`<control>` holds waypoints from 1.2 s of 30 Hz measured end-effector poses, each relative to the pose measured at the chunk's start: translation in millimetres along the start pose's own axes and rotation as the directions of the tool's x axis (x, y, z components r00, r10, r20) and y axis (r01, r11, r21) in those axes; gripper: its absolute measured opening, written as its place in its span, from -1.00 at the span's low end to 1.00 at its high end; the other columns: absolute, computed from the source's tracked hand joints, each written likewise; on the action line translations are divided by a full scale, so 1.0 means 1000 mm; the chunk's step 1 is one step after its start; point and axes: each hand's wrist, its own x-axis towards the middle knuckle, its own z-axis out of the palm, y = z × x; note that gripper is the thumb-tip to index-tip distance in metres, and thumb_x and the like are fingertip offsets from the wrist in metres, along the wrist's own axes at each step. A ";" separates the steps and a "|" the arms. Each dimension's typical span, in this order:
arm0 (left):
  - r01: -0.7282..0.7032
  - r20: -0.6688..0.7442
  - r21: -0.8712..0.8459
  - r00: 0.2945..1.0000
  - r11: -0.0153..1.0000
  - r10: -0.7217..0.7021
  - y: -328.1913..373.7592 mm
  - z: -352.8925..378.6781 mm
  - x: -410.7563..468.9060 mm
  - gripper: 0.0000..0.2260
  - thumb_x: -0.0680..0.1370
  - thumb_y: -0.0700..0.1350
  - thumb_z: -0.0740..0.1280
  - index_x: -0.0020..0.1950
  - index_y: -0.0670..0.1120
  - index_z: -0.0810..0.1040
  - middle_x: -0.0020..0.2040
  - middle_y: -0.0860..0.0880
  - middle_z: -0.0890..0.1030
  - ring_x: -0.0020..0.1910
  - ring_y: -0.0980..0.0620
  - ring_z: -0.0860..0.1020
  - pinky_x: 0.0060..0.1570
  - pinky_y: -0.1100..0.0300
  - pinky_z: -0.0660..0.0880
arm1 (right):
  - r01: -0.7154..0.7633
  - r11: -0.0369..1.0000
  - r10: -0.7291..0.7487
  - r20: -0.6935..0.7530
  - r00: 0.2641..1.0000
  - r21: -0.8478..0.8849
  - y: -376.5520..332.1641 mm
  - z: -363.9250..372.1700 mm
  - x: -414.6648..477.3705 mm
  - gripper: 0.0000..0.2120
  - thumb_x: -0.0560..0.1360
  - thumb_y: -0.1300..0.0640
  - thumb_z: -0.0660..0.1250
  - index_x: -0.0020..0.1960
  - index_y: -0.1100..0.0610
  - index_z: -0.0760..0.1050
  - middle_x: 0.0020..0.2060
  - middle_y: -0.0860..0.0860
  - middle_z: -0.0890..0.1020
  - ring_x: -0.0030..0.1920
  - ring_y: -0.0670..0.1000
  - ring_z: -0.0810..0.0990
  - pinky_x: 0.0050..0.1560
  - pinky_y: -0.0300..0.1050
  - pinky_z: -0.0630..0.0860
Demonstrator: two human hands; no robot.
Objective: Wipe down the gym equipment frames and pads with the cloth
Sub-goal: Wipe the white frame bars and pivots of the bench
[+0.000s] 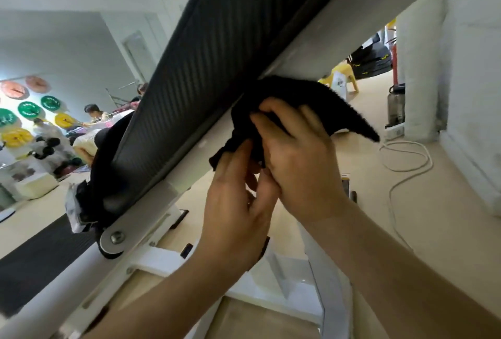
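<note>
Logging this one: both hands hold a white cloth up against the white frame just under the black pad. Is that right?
Not quite: the cloth is black, not white. The head view shows the left hand and right hand holding it up against the white frame just under the black pad.

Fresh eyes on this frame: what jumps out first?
Centre: the left hand and right hand both grip a black cloth against the underside of the white frame. Above it, a black ribbed pad cuts diagonally across the view. Far left, coloured weight plates hang on the wall.
</note>
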 end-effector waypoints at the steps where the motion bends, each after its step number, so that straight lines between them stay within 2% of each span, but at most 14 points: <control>1: 0.015 -0.008 0.058 1.000 0.998 -0.015 -0.006 -0.005 -0.002 -0.68 0.52 0.09 0.11 0.18 0.06 0.50 0.00 0.20 0.47 -0.02 0.15 0.49 -0.13 0.37 0.46 | 0.005 1.000 -0.005 0.090 0.996 -0.008 -0.006 0.000 0.000 -0.79 0.44 0.20 0.29 0.02 0.15 0.64 0.05 0.07 0.65 -0.04 0.10 0.59 -0.05 -0.15 0.51; 4: 0.049 -0.026 0.084 0.999 0.995 -0.047 -0.017 -0.021 -0.005 -0.66 0.51 0.14 0.13 0.16 0.04 0.52 0.07 0.20 0.42 0.08 0.18 0.47 0.06 0.31 0.46 | -0.109 0.989 0.066 0.362 0.930 0.101 -0.017 -0.013 0.012 -0.86 0.44 0.19 0.34 -0.03 0.13 0.62 -0.15 0.05 0.68 -0.17 0.07 0.64 -0.18 -0.14 0.54; 6: 0.116 0.031 -0.131 0.993 0.985 -0.113 -0.013 -0.024 0.002 -0.76 0.57 0.08 0.19 0.17 0.05 0.50 0.04 0.08 0.54 -0.06 0.05 0.57 -0.08 0.04 0.56 | -0.397 0.875 0.207 0.526 0.825 0.278 -0.013 -0.029 0.023 -0.85 0.44 0.21 0.35 -0.01 0.06 0.60 -0.23 -0.06 0.68 -0.19 -0.08 0.64 -0.15 -0.23 0.56; 9: 0.309 0.181 -0.515 0.951 0.799 -0.251 -0.005 -0.016 0.015 -0.78 0.59 -0.07 0.22 0.18 -0.08 0.55 0.01 -0.12 0.65 -0.07 -0.12 0.65 -0.14 -0.01 0.58 | -0.736 0.429 0.240 0.719 0.652 0.524 0.003 -0.049 0.030 -0.79 0.39 0.30 0.40 -0.08 0.03 0.65 -0.25 -0.09 0.71 -0.18 -0.19 0.67 -0.13 -0.38 0.56; 12: 0.429 0.385 -0.760 0.903 0.488 -0.193 0.000 -0.017 0.018 -0.72 0.55 -0.11 0.28 0.20 -0.21 0.54 0.06 -0.19 0.63 0.06 -0.12 0.63 -0.02 0.12 0.56 | -0.784 0.013 0.243 0.759 0.604 0.620 0.017 -0.060 0.032 -0.78 0.22 0.18 0.52 -0.14 0.07 0.64 -0.21 0.03 0.72 -0.16 -0.01 0.70 -0.07 -0.19 0.62; 14: 0.474 0.514 -0.776 0.857 0.416 -0.016 0.000 -0.023 0.008 -0.70 0.50 -0.06 0.40 0.15 -0.21 0.55 -0.03 -0.15 0.62 -0.05 -0.09 0.61 -0.07 0.11 0.53 | -0.747 -0.069 0.367 0.713 0.598 0.662 0.023 -0.060 0.031 -0.76 0.12 0.08 0.51 -0.23 0.07 0.61 -0.29 0.00 0.70 -0.26 -0.02 0.69 -0.18 -0.18 0.61; 16: 0.455 0.525 -0.694 0.850 0.558 -0.040 -0.003 -0.024 -0.003 -0.66 0.38 0.00 0.53 0.06 -0.14 0.63 -0.08 -0.21 0.61 -0.12 -0.28 0.53 -0.09 -0.11 0.45 | -0.708 0.031 0.468 0.616 0.634 0.705 0.023 -0.058 0.028 -0.81 0.13 0.05 0.51 -0.29 0.05 0.60 -0.35 -0.04 0.69 -0.32 -0.08 0.67 -0.25 -0.23 0.58; 18: 0.388 0.367 -0.589 0.910 0.709 -0.193 -0.004 -0.020 -0.005 -0.83 0.38 -0.05 0.52 -0.09 -0.09 0.67 -0.18 -0.32 0.57 -0.21 -0.44 0.48 -0.18 -0.30 0.41 | -0.654 0.140 0.473 0.530 0.704 0.743 0.018 -0.056 0.022 -0.91 0.25 0.06 0.52 -0.26 -0.01 0.64 -0.29 -0.08 0.70 -0.22 -0.10 0.68 -0.14 -0.19 0.58; 19: 0.363 0.276 -0.572 0.930 0.736 -0.244 -0.002 -0.017 -0.002 -0.95 0.43 -0.10 0.46 -0.17 -0.07 0.67 -0.27 -0.28 0.56 -0.29 -0.37 0.49 -0.27 -0.23 0.43 | -0.618 0.228 0.453 0.480 0.751 0.752 0.014 -0.055 0.018 -0.92 0.33 0.09 0.51 -0.20 -0.05 0.66 -0.22 -0.10 0.71 -0.13 -0.12 0.68 -0.05 -0.19 0.57; 22: 0.315 0.009 -0.576 0.925 0.755 -0.379 0.000 -0.003 0.013 -0.84 0.54 -0.22 0.36 -0.22 -0.08 0.64 -0.32 -0.08 0.64 -0.33 -0.09 0.61 -0.30 -0.02 0.55 | -0.379 0.753 0.313 0.214 0.925 0.538 0.010 -0.044 0.002 -0.81 0.45 0.03 0.42 0.06 0.01 0.65 0.09 -0.10 0.62 0.13 -0.13 0.56 0.12 -0.31 0.46; 24: 0.303 -0.078 -0.656 0.884 0.691 -0.461 -0.001 0.011 0.022 -0.90 0.53 -0.28 0.35 -0.12 -0.11 0.61 -0.20 -0.19 0.66 -0.24 -0.19 0.64 -0.22 -0.05 0.60 | -0.169 0.950 0.166 0.036 0.985 0.264 0.009 -0.031 -0.003 -0.77 0.49 0.05 0.39 0.10 0.10 0.64 0.12 0.05 0.59 0.12 0.07 0.49 0.09 -0.23 0.40; 28: 0.211 -0.173 -0.780 0.832 0.589 -0.527 -0.005 0.031 0.029 -0.75 0.49 -0.30 0.38 -0.10 0.05 0.45 -0.07 -0.27 0.61 -0.19 -0.25 0.60 -0.25 -0.04 0.56 | 0.035 0.997 -0.030 -0.066 0.997 0.067 -0.002 -0.008 -0.007 -0.77 0.59 0.18 0.25 0.17 0.21 0.60 0.04 0.20 0.61 -0.01 0.20 0.55 -0.01 -0.11 0.48; 31: 0.166 -0.183 -0.837 0.812 0.521 -0.554 -0.022 0.037 0.027 -0.77 0.49 -0.30 0.40 -0.02 0.03 0.50 -0.05 -0.26 0.62 -0.14 -0.29 0.61 -0.18 -0.12 0.58 | 0.159 0.979 -0.143 0.122 0.982 -0.127 -0.009 0.001 -0.009 -0.71 0.57 0.18 0.26 0.27 0.20 0.52 0.16 0.20 0.56 0.14 0.21 0.51 0.09 0.03 0.52; 36: 0.159 -0.108 -0.917 0.784 0.366 -0.611 -0.062 0.034 0.016 -0.77 0.50 -0.39 0.35 -0.08 -0.04 0.57 -0.26 0.02 0.67 -0.24 0.05 0.63 -0.23 0.28 0.54 | 0.301 0.911 -0.209 0.313 0.927 -0.282 -0.040 0.023 -0.019 -0.55 0.55 0.16 -0.01 0.33 0.26 0.45 0.27 0.23 0.50 0.28 0.23 0.47 0.23 0.09 0.45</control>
